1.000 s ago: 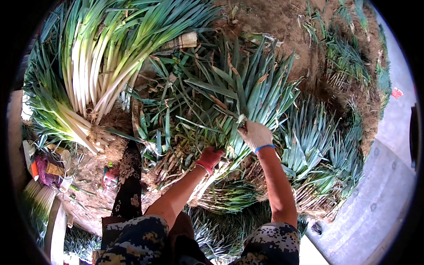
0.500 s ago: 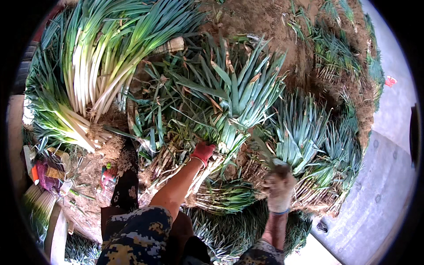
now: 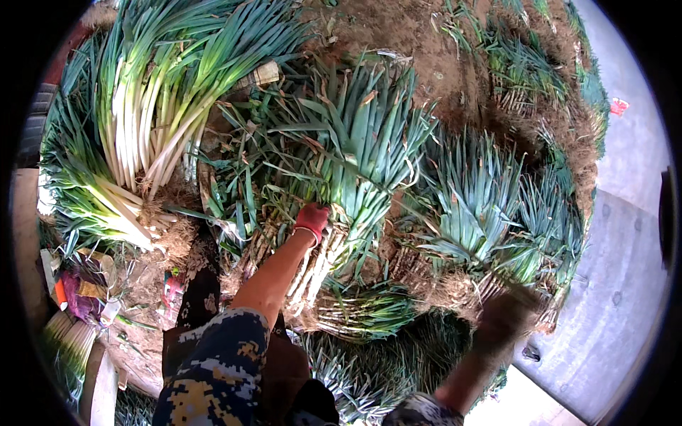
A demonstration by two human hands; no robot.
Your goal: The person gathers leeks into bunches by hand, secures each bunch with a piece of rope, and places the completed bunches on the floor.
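Observation:
A bunch of long green onions (image 3: pixel 323 263), pale stems toward me and blue-green leaves fanned away, lies in front of me. My left hand (image 3: pixel 312 219), in a red glove, is closed round its stems just below the leaves. To the right, my right hand (image 3: pixel 501 319), in a dirty pale glove, is smeared by motion over the root ends of other green onions (image 3: pixel 476 206). A thin leaf strip (image 3: pixel 455 245) stretches from the bunch toward this hand; whether the fingers grip it cannot be made out.
Cleaned white-stemmed green onions (image 3: pixel 145 142) are piled at the upper left. A trimmed bundle (image 3: pixel 366 312) lies near my knees. More onions lie on soil (image 3: pixel 419 46) at the upper right, with grey concrete (image 3: pixel 625 284) beyond. Purple netting (image 3: pixel 79 295) is at the left.
My right hand has swung right and toward me, away from the bunch. My left hand has shifted slightly left and away, still gripping; the bunch's leaves have moved left with it.

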